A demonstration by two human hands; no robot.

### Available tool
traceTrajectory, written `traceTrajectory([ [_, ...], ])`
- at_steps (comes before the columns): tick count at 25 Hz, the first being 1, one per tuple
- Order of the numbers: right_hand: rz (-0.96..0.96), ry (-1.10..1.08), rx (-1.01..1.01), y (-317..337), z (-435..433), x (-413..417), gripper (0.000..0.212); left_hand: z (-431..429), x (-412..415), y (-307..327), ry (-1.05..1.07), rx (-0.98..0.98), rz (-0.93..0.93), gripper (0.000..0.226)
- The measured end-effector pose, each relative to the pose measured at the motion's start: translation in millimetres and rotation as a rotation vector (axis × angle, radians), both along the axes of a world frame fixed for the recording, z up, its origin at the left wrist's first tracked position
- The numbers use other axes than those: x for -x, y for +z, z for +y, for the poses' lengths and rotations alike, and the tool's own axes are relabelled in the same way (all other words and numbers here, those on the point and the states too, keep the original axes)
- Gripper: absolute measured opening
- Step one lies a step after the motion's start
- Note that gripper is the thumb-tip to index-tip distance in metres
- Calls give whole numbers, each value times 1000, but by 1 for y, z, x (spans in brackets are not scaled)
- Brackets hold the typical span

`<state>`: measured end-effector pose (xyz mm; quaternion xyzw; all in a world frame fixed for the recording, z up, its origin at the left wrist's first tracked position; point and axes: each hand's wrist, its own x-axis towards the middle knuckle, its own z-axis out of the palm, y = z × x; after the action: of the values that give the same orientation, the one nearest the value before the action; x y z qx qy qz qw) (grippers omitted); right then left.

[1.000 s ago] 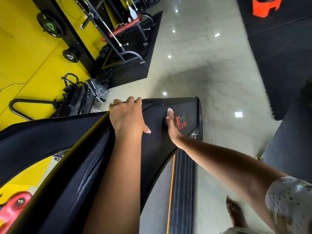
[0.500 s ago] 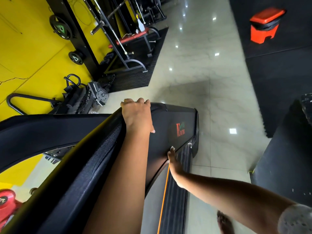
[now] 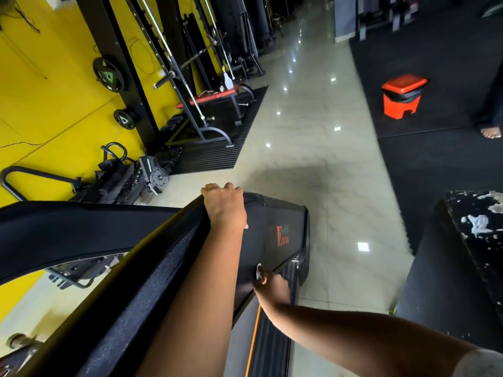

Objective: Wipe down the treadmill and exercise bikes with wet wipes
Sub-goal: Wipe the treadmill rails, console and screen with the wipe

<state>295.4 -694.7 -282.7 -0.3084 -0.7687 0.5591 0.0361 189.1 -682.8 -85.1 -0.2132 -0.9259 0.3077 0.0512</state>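
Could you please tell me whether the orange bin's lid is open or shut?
Shut: the lid lies flat on the orange bin, black liner showing just beneath it.

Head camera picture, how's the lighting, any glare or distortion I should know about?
Head view: bright ceiling-light spots glare on the glossy floor; the black treadmill reads dark, yet its red logo is legible; wide-angle bending tilts the rack at the left edge; the right hand with the wipe is sharp.

Black treadmill point(image 3: 283, 213), white wipe point(image 3: 258, 274), yellow wall point(image 3: 54, 110), orange bin point(image 3: 398, 106).
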Motion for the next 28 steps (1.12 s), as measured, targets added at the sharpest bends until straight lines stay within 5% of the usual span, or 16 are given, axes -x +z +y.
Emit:
traceTrajectory([
  [7,-94,669,-573,26,130,34,41,21,17,-7,-18,-173,-20,46],
  [15,-52,452,-835,123,311,100,36,100,71,2,-230,-587,-357,41],
  [19,-29,363,-893,169,363,110,25,138,97,10,-281,-620,-395,43],
  [28,44,356,-999,188,417,120,33,206,149,10,-508,-549,-526,43],
])
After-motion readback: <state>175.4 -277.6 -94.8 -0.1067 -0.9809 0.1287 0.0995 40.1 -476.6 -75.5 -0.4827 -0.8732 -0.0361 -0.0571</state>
